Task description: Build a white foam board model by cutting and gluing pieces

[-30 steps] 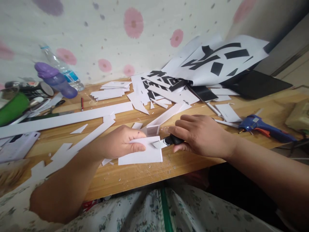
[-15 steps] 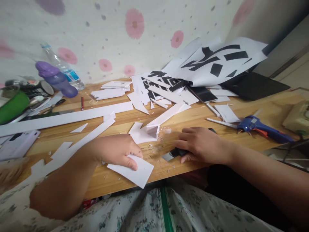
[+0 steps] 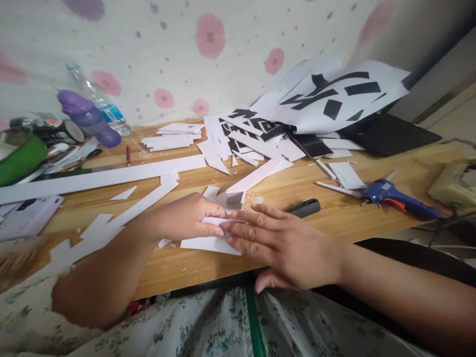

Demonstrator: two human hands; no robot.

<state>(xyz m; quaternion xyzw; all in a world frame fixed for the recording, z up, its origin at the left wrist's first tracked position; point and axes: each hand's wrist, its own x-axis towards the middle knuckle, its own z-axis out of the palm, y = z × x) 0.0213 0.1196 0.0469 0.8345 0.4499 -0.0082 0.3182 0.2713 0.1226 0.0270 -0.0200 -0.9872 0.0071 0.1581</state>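
Cut strips (image 3: pixel 104 179) already litter the table (image 3: pixel 334 218) and the black cutter (image 3: pixel 305 207) lies loose at one o'clock of the right hand (image 3: pixel 286 245), so the white card piece (image 3: pixel 208 243) looks cut but unattached, with the left hand (image 3: pixel 186 220) pinching its top edge from ten o'clock and the flat, empty right hand pressing its three o'clock end.

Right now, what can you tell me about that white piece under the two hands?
The white piece is a flat, stiff-looking sheet, perhaps card or foam board, plain, with straight cut edges. It lies on the wooden table near the front edge. The left hand grips its far edge; the right hand, open, presses flat fingertips on its right end, hiding that part. Small white scraps lie beside it.
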